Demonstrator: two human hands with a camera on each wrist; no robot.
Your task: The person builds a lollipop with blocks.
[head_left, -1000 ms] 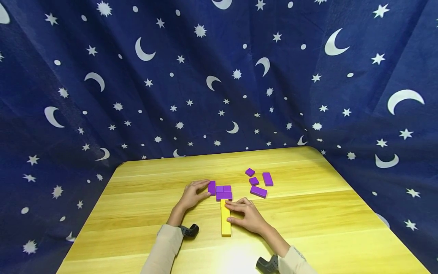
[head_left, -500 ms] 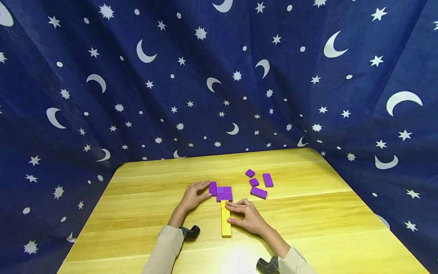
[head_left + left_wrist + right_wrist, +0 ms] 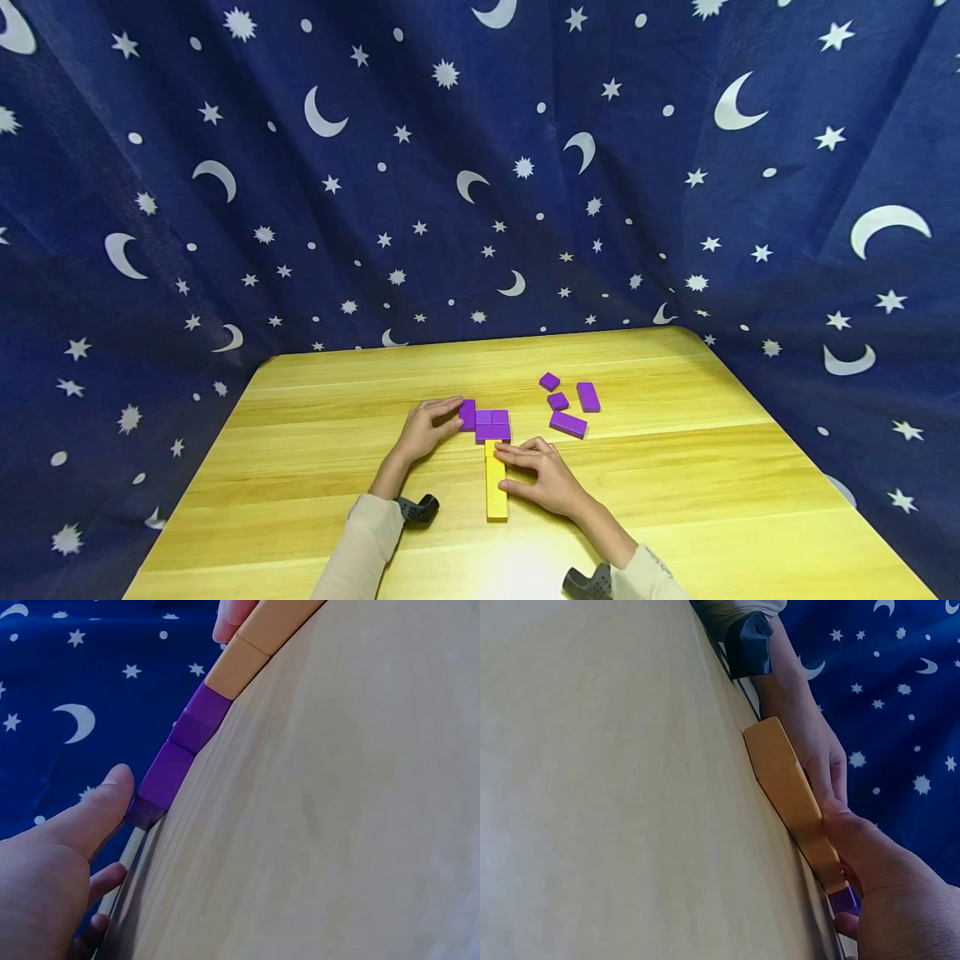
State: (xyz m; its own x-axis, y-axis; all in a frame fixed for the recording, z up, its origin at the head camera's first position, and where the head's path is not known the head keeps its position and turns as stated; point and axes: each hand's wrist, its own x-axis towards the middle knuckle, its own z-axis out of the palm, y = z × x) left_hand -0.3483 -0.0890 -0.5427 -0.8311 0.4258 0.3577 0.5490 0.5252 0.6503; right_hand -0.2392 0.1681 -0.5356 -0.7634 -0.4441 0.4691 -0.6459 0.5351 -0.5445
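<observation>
Midway across the wooden table, my left hand point(image 3: 422, 433) holds an upright-lying purple rectangular block point(image 3: 467, 415) between thumb and finger. The left wrist view shows that thumb against the end of a purple block point(image 3: 166, 776). Directly right of it, two small purple square blocks point(image 3: 492, 417) sit against a longer purple block point(image 3: 492, 433). A short yellow block point(image 3: 490, 448) and a long yellow block point(image 3: 496, 498) form a column below. My right hand point(image 3: 547, 479) rests its extended fingertips on the yellow column, with the thumb touching the long block's right side.
To the right lie two small purple blocks point(image 3: 550, 382) and two longer purple blocks point(image 3: 567, 425), spaced apart. A dark blue curtain point(image 3: 420, 192) with moons and stars hangs behind the wooden table point(image 3: 315, 450).
Both hands and all the blocks keep their places; only the head view shifts slightly.
</observation>
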